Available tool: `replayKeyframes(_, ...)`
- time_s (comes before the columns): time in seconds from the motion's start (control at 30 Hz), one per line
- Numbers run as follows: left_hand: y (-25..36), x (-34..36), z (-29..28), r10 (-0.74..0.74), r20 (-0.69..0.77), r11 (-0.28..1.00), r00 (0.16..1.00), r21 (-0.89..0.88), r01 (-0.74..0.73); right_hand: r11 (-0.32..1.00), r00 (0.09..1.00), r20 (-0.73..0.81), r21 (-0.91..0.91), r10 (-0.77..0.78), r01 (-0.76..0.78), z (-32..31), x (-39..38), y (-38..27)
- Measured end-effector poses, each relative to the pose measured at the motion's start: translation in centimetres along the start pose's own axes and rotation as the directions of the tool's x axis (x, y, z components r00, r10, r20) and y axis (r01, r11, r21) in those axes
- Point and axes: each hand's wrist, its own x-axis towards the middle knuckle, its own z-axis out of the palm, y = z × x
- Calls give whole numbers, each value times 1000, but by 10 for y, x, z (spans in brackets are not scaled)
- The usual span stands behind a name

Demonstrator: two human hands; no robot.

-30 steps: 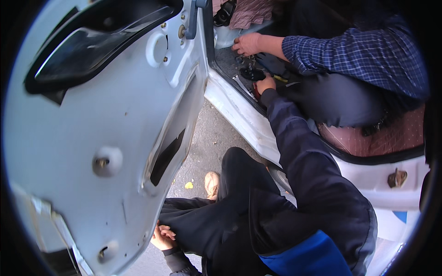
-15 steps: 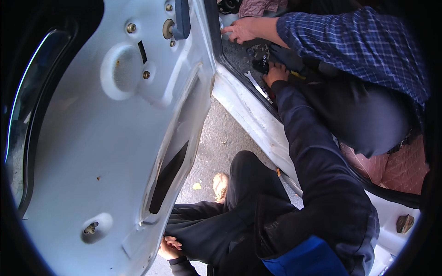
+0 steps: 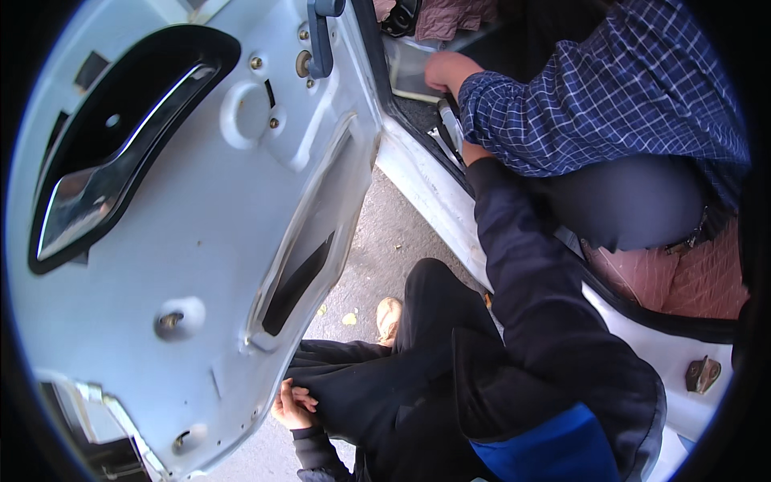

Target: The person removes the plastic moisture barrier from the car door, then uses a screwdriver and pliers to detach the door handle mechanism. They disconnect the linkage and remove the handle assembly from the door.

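My left hand (image 3: 295,404) hangs beside the rear edge of a white car door (image 3: 185,241), in front of my dark trousers. Its fingers are loosely bent and apart, with nothing visible in them. My right arm, in a dark sleeve, reaches over the door sill (image 3: 430,201) into the car. Only a sliver of my right hand (image 3: 475,152) shows; another person's checked sleeve (image 3: 522,120) covers its fingers. Just beyond it lies a slim grey object (image 3: 450,122), partly hidden, beside a flat silvery strip (image 3: 441,143). The other person's hand (image 3: 444,71) is by a pale translucent sheet (image 3: 408,71).
The stripped door carries a black-and-chrome handle trim (image 3: 120,161) and a grey window crank (image 3: 321,44). A pink quilted seat (image 3: 691,281) lies behind the other person's dark knee (image 3: 634,201). A metal latch striker (image 3: 703,374) sticks out of the body frame. My shoe (image 3: 389,318) stands on the pavement.
My view has shifted left, showing more door. The other person's arm has come lower and now covers my right hand. The grey object and pale sheet have come into sight. My left hand stays by the door edge.
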Motion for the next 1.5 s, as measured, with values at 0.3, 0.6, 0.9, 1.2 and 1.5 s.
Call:
replayKeyframes(0.3, 11, -11, 8, -37, 91, 948, 995, 318, 6, 278, 786, 591, 736, 179, -617, -93, -162, -106)
replayKeyframes(0.6, 74, -57, 103, 109, 645, 992, 756, -18, -127, 326, 735, 669, 722, -105, -610, -207, -291, -208)
replayKeyframes(0.9, 77, -68, 117, 164, 625, 895, 763, -419, 151, 716, 652, 500, 691, -570, 96, -255, -368, -244)
replayKeyframes(1.2, 67, -72, 87, 152, 716, 828, 682, -469, 308, 581, 630, 679, 703, -377, -410, -262, -354, -229)
replayKeyframes(1.5, 86, -68, 70, 149, 804, 988, 575, -151, -44, 377, 398, 845, 521, -359, -766, -266, -337, -213)
